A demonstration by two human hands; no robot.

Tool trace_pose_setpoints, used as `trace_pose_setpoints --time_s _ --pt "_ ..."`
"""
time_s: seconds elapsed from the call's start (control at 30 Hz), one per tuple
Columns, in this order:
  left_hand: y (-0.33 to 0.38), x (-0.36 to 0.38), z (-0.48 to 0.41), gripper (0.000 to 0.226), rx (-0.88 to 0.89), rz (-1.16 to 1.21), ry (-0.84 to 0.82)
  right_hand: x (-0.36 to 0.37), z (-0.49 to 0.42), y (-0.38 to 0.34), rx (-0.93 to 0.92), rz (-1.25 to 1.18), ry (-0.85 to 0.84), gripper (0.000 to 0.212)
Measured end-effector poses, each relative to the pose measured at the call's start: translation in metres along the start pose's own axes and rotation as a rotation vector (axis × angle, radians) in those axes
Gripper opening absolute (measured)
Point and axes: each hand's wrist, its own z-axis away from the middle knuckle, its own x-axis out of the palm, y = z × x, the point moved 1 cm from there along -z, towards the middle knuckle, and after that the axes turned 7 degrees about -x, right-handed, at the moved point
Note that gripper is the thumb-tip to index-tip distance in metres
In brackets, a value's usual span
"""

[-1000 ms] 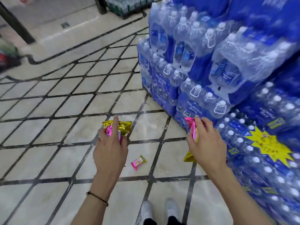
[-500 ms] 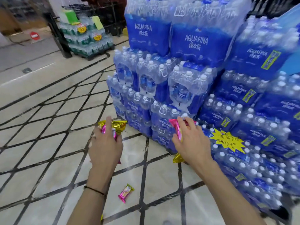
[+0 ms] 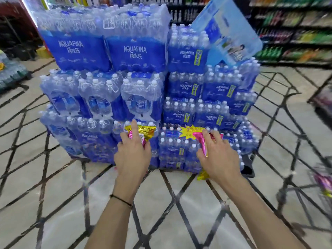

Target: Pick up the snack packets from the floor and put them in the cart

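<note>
My left hand (image 3: 133, 155) grips a pink and gold snack packet (image 3: 144, 131), whose gold end sticks up past my fingers. My right hand (image 3: 218, 155) holds another pink and gold snack packet (image 3: 202, 142); its gold lower end shows below my wrist. Both hands are raised in front of me at about the same height. At the far right edge a blurred wire cart (image 3: 323, 182) shows pink and yellow packets inside.
A tall stack of shrink-wrapped blue water bottle packs (image 3: 136, 56) stands straight ahead on the tiled floor (image 3: 53, 177). A blue box (image 3: 228, 31) leans on its top right. Shelves of drinks (image 3: 294, 33) run along the back right.
The view has lifted and swung right, so the pink packet lying on the floor has dropped out of view and the cart has come in at the right. Both hands still hold their packets.
</note>
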Motion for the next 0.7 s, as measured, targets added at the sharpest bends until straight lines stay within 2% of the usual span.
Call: trace_pose_setpoints --time_s 0.33,0.7 --pt "0.164 0.068 0.082 0.079 0.320 -0.022 -0.199 -0.049 0.110 0.159 0.397 0.111 0.078 0.061" --pt "0.379 0.146 0.295 0.072 0.694 0.074 -0.425 -0.104 0.290 0.372 0.768 0.142 0.149 0.062"
